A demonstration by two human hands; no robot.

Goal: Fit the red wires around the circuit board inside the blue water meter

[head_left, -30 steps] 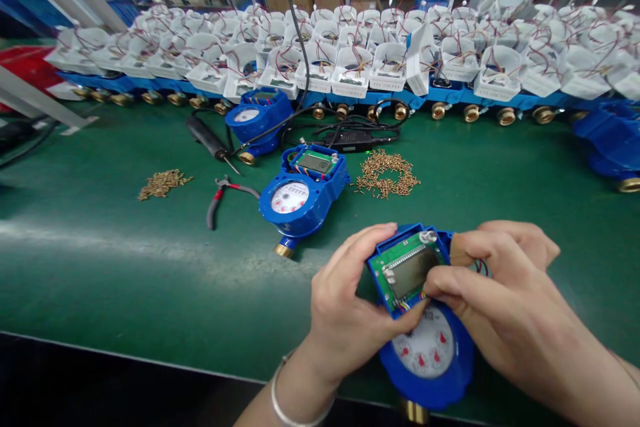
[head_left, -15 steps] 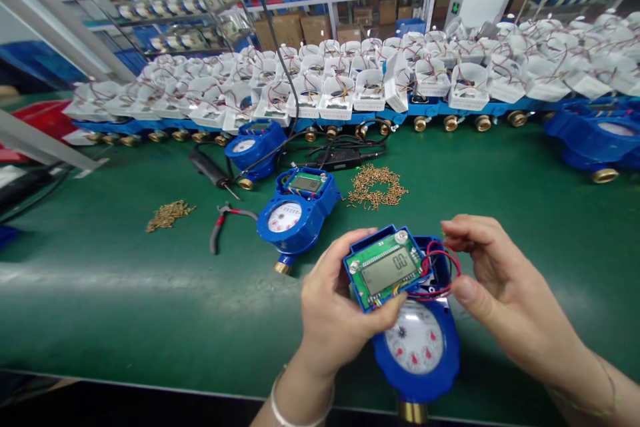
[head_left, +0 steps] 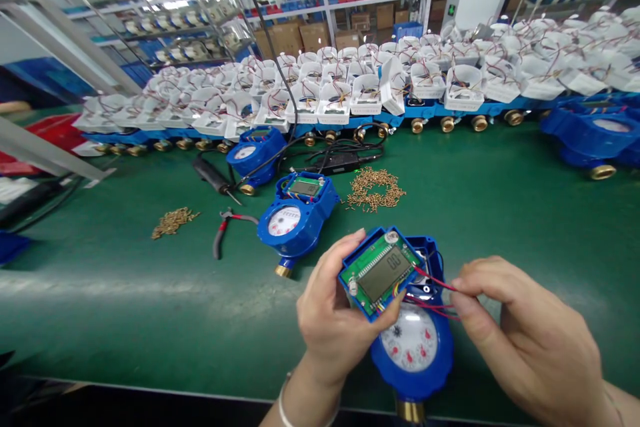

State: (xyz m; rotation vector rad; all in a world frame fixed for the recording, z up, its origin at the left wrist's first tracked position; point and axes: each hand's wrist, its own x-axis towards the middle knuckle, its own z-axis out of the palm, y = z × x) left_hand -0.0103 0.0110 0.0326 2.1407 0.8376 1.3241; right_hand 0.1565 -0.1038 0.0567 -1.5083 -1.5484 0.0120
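Note:
My left hand (head_left: pixel 330 307) grips a small blue display module (head_left: pixel 383 270) by its sides, its green circuit board and LCD facing up. Thin red wires (head_left: pixel 433 307) run from the module to my right hand (head_left: pixel 525 327), which pinches them between thumb and fingertips. Beneath the module lies a blue water meter (head_left: pixel 415 353) with a white dial, red pointers and a brass end at the bottom. Its upper compartment is open, partly hidden by the module. Another blue meter (head_left: pixel 300 220) with a fitted display lies to the left, farther back.
Brass screws form a ring-shaped pile (head_left: pixel 376 190) and a smaller heap (head_left: pixel 175 221). Red-handled cutters (head_left: pixel 220 237) and a black electric screwdriver (head_left: pixel 213 177) lie at left. Rows of meters with white housings (head_left: pixel 335 101) line the back. More blue meters (head_left: pixel 597 133) stand at right.
My right hand has closed from a loose, spread pose into a pinch on the red wires and drawn them out to the right. The module has tilted slightly in my left hand.

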